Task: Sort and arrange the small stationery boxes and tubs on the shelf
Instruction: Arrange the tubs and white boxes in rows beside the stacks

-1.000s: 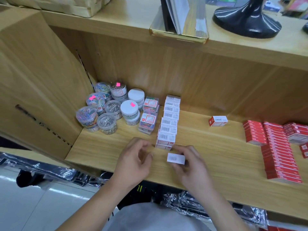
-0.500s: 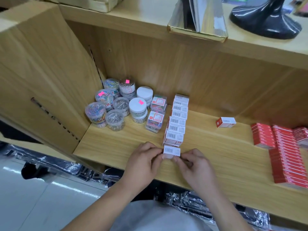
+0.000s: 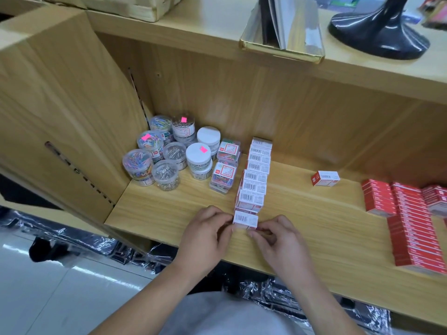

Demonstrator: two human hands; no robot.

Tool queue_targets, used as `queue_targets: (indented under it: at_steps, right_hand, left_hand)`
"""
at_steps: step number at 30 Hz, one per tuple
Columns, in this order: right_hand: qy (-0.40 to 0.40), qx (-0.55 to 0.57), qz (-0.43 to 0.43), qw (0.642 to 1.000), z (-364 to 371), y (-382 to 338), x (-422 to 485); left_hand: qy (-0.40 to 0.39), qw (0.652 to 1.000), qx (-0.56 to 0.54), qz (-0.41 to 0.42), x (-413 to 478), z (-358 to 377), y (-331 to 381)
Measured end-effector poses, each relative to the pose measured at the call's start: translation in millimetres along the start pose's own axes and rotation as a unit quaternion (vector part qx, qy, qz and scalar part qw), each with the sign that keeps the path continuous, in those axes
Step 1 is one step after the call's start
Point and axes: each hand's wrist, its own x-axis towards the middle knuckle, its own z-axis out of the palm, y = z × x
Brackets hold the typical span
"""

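Both hands meet at the front of the shelf (image 3: 314,228). The left hand (image 3: 205,234) and right hand (image 3: 278,245) each pinch one end of a small white box (image 3: 245,220) with curled fingers, at the near end of the row of barcoded boxes (image 3: 256,175). Clear tubs (image 3: 167,151) cluster in the left corner.

Stationery shop: wooden shelf (image 3: 302,221) stocked with barcoded boxes (image 3: 255,175), price-stickered clip tubs (image 3: 167,151), red box stacks (image 3: 411,226).
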Motion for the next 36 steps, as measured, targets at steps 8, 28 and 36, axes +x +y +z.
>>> queue_targets:
  at_steps: [8,28,36]
  right_hand:
    - [-0.079,-0.143,0.007,0.987,-5,-20,6]
    - [-0.010,-0.220,0.094,0.971,-115,93,122]
    - [-0.052,-0.022,0.106,0.993,-118,73,73]
  left_hand:
    - [-0.039,0.995,0.096,0.003,8,1,14]
    - [-0.030,0.996,-0.080,0.037,16,12,97]
    - [-0.031,0.990,-0.116,-0.073,-6,17,97]
